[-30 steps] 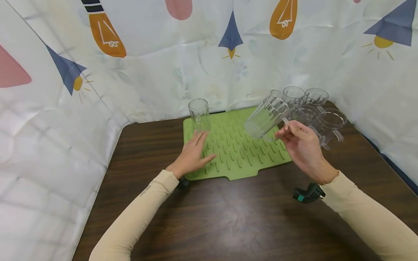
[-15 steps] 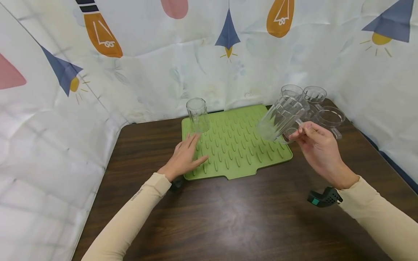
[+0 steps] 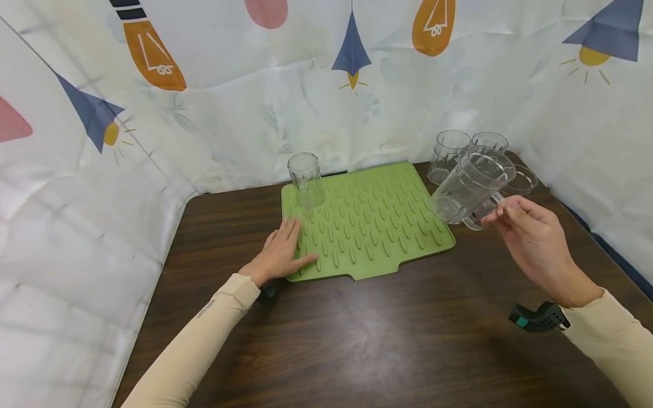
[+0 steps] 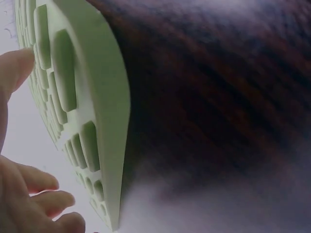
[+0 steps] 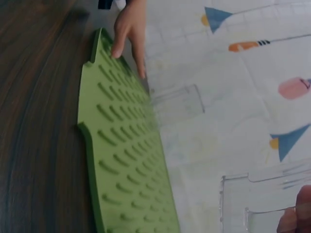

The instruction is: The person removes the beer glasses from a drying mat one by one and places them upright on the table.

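My right hand [image 3: 535, 243] pinches the handle of a clear mug [image 3: 466, 190], which tilts in the air over the right edge of the green mat [image 3: 367, 266]. Part of that mug and its handle appears in the right wrist view, beside the fingertips [image 5: 303, 204]. My left hand [image 3: 278, 249] spreads its fingers over the mat's left edge; whether it presses down is unclear. Just beyond those fingers, another clear mug [image 3: 307, 180] stands on the mat's back left corner, its handle not visible. In the left wrist view the thumb and fingers hold nothing.
Several clear mugs stand at the back right of the dark wooden table [image 3: 357, 340], including one mug [image 3: 449, 150] at the rear; the held mug partly covers others. A white patterned curtain [image 3: 229, 113] hangs behind and along both sides.
My right hand has carried the tilted mug rightward, from above the mat towards the other mugs. My left hand has drawn back slightly from the standing mug, towards the mat's near left.
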Demonstrator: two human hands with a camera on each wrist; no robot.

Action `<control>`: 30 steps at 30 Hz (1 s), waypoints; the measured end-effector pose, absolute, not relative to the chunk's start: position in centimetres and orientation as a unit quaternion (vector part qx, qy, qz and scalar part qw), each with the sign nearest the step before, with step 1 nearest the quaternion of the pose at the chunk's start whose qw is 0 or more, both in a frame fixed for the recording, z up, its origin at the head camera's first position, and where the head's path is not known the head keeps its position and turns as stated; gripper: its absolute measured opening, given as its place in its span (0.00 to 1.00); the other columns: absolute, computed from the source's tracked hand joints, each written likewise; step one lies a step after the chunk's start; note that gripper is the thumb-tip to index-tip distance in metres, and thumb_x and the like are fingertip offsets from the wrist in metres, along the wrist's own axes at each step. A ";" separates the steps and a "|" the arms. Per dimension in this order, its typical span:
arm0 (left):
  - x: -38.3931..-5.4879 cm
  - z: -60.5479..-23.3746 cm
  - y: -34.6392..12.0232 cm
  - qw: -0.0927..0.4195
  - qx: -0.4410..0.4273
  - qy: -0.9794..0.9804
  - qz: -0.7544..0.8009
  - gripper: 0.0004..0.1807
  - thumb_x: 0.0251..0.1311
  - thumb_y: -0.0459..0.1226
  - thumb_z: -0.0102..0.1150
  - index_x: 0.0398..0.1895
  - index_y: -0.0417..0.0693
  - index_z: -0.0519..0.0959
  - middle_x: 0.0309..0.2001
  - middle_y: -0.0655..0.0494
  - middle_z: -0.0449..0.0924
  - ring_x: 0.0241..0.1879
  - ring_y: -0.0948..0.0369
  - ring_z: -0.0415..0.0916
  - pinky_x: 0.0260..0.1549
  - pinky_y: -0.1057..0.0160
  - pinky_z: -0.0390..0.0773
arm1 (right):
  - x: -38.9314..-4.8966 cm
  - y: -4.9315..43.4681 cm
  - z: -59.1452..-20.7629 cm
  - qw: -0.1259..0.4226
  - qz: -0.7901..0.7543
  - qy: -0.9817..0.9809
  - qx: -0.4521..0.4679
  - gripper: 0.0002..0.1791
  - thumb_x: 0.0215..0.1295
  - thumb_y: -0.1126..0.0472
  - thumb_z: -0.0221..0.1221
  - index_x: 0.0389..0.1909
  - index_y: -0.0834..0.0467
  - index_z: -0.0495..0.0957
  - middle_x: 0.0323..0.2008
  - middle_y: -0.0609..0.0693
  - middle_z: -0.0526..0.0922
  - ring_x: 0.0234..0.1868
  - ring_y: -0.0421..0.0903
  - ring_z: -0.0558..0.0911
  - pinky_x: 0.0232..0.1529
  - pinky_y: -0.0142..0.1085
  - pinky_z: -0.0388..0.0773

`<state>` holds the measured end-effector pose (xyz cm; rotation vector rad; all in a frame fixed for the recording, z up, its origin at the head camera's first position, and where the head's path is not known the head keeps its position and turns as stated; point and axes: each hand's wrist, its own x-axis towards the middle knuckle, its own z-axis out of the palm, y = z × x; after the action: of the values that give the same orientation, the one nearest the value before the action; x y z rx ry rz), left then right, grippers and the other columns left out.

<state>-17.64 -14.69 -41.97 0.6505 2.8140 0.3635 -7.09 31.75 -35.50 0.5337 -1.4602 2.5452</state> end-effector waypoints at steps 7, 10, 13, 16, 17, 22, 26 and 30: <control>-17.7 -42.2 -15.3 0.146 0.221 0.957 0.120 0.58 0.71 0.63 0.54 0.83 0.34 0.39 0.85 0.35 0.34 0.85 0.41 0.32 0.83 0.36 0.44 | -6.2 34.5 -36.8 0.086 0.842 -0.495 0.196 0.19 0.82 0.72 0.36 0.42 0.71 0.78 0.41 0.55 0.80 0.48 0.48 0.87 0.58 0.30 0.83; -17.7 -42.4 -15.5 0.150 0.224 0.956 0.119 0.58 0.71 0.62 0.55 0.83 0.31 0.39 0.84 0.33 0.34 0.85 0.40 0.33 0.83 0.37 0.44 | -5.9 35.5 -37.1 0.078 0.840 -0.493 0.210 0.20 0.82 0.74 0.34 0.44 0.72 0.77 0.42 0.55 0.80 0.49 0.48 0.88 0.59 0.30 0.83; -17.8 -42.5 -15.6 0.154 0.224 0.955 0.118 0.58 0.71 0.62 0.55 0.82 0.31 0.40 0.84 0.32 0.34 0.85 0.40 0.33 0.83 0.38 0.43 | -5.5 36.5 -37.5 0.086 0.830 -0.513 0.202 0.20 0.82 0.74 0.34 0.44 0.72 0.78 0.42 0.54 0.79 0.49 0.47 0.87 0.58 0.29 0.82; -17.9 -42.6 -15.6 0.155 0.227 0.954 0.118 0.57 0.72 0.62 0.55 0.82 0.30 0.41 0.84 0.31 0.35 0.85 0.39 0.34 0.83 0.37 0.44 | -5.0 37.4 -38.1 0.095 0.818 -0.532 0.198 0.21 0.82 0.74 0.33 0.44 0.71 0.78 0.42 0.54 0.78 0.49 0.47 0.87 0.58 0.29 0.82; -17.9 -42.6 -15.6 0.156 0.226 0.954 0.119 0.57 0.72 0.62 0.54 0.82 0.30 0.41 0.83 0.31 0.35 0.85 0.39 0.34 0.83 0.38 0.44 | -4.8 37.8 -38.2 0.098 0.813 -0.538 0.199 0.21 0.82 0.75 0.33 0.44 0.71 0.77 0.43 0.53 0.78 0.49 0.47 0.87 0.58 0.29 0.81; -18.0 -42.6 -15.6 0.156 0.225 0.954 0.123 0.57 0.71 0.61 0.55 0.82 0.29 0.41 0.83 0.30 0.35 0.85 0.39 0.34 0.83 0.37 0.44 | -4.1 39.3 -39.1 0.107 0.786 -0.576 0.196 0.22 0.82 0.75 0.31 0.43 0.71 0.76 0.43 0.52 0.76 0.49 0.45 0.84 0.57 0.28 0.80; -18.0 -42.7 -15.5 0.158 0.225 0.954 0.122 0.57 0.72 0.61 0.55 0.82 0.30 0.41 0.83 0.31 0.35 0.85 0.39 0.33 0.83 0.37 0.44 | -3.6 40.5 -39.7 0.108 0.766 -0.606 0.187 0.22 0.82 0.75 0.31 0.44 0.69 0.77 0.43 0.52 0.74 0.49 0.44 0.83 0.56 0.27 0.79; -18.2 -42.9 -15.5 0.162 0.227 0.953 0.122 0.58 0.72 0.62 0.54 0.82 0.30 0.40 0.84 0.31 0.34 0.85 0.40 0.33 0.83 0.38 0.44 | -3.2 41.7 -40.3 0.099 0.751 -0.624 0.191 0.23 0.81 0.76 0.30 0.46 0.69 0.77 0.44 0.51 0.75 0.49 0.43 0.82 0.55 0.27 0.79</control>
<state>-18.19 -15.46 -42.86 0.6487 2.7190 0.3471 -3.15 41.68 -40.34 0.5663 -1.8458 2.2211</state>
